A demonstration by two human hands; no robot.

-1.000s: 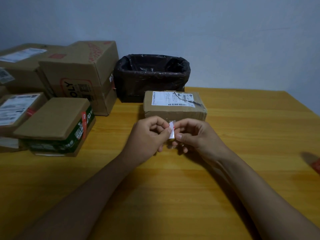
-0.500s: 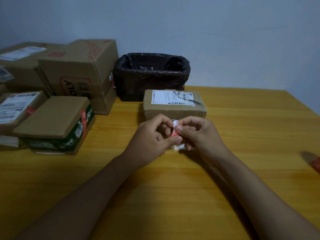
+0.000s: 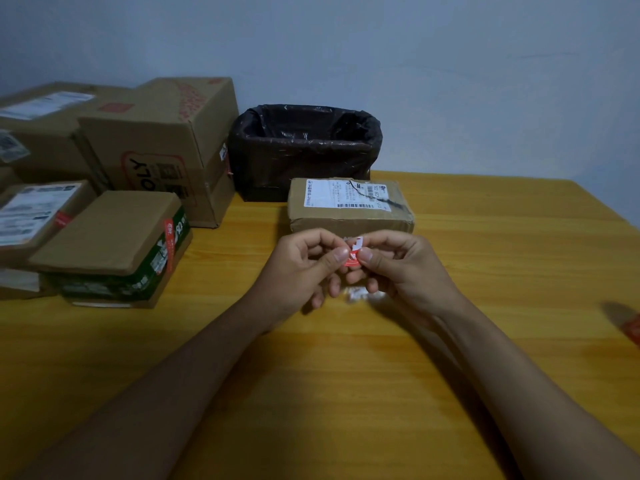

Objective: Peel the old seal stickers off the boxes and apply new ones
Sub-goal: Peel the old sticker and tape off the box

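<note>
A small red seal sticker (image 3: 353,258) with a white backing strip is pinched between both hands above the wooden table (image 3: 346,393). My left hand (image 3: 298,271) pinches its left edge with thumb and forefinger. My right hand (image 3: 405,268) pinches its right edge. Just behind the hands lies a flat brown parcel (image 3: 349,206) with a white shipping label on top. A scrap of white paper (image 3: 356,294) lies on the table under my right hand.
A bin lined with a black bag (image 3: 304,147) stands behind the parcel. Several cardboard boxes (image 3: 114,237) are stacked at the left, one bearing a red seal sticker (image 3: 168,244) on its edge. A red object (image 3: 632,329) shows at the right edge.
The sticker's red face has turned toward me and more of it shows between the fingertips. Both hands stay together in front of the parcel.
</note>
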